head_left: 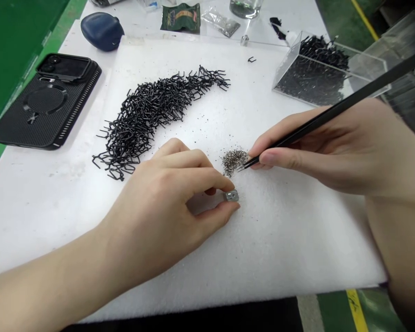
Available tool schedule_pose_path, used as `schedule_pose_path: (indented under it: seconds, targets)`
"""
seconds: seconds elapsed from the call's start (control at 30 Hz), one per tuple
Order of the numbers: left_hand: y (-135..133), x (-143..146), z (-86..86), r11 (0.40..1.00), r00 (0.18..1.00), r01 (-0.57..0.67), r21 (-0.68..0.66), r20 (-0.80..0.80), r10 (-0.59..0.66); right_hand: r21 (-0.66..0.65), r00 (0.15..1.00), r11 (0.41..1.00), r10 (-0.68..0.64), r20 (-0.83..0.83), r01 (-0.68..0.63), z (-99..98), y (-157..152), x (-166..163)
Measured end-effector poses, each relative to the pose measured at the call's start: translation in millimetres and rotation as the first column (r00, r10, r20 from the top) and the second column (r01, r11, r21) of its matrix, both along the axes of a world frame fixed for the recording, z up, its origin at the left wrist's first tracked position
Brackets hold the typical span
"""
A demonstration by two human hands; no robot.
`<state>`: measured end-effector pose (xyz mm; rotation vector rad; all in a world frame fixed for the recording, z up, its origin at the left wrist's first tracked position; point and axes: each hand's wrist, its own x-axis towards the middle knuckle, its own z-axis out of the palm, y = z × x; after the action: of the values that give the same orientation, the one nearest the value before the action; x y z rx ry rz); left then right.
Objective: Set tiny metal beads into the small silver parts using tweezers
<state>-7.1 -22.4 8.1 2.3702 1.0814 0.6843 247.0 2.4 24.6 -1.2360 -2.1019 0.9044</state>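
Note:
Between thumb and forefinger, my left hand (169, 189) pinches a small grey metal block (232, 196) with a hole in its face, close to the white foam sheet (280, 240). My right hand (318, 143) grips black tweezers (307, 127), pointing down and to the left. Their tips are at the right edge of a little heap of tiny metallic beads (233, 160), just above the block. Whether the tips hold a bead is too small to tell. Behind my left hand lies a long pile of black forked pieces (155, 108).
A clear plastic box (280, 85) of black pieces stands at the back right. At the left lie a black phone (43, 103) and a dark blue rounded object (102, 30). Along the back are a green packet (180, 18), a clear bag (221, 22) and a glass (245, 7).

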Motion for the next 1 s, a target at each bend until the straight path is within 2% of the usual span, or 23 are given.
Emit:
schedule_pose_path:
  seconds: [0.2,0.33,0.47,0.67,1.0]
  targets:
    - [-0.7,-0.2,1.7,0.999,1.0,-0.007,-0.032,-0.021,0.006,0.013,1.0,1.0,0.005,0.018,-0.005,-0.1,0.6,1.1]
    - [0.0,-0.2,1.9,1.0,1.0,0.005,-0.027,0.012,-0.004,-0.104,0.996,0.994,0.004,-0.084,-0.013,0.6,0.9,1.8]
    - [1.4,0.4,1.5,0.999,1.0,0.014,-0.045,0.02,-0.014,-0.188,0.976,0.977,0.063,-0.21,-0.104,2.3,-2.6,-1.9]
    - [1.4,1.2,1.0,0.999,0.999,0.009,-0.052,0.04,-0.007,-0.178,0.951,0.955,0.193,-0.242,-0.239,1.8,-5.0,-6.6]
    - [0.6,1.0,4.0,0.998,0.999,0.022,-0.052,0.047,-0.02,-0.195,0.94,0.943,0.214,-0.267,-0.27,-0.7,-3.1,-7.0]
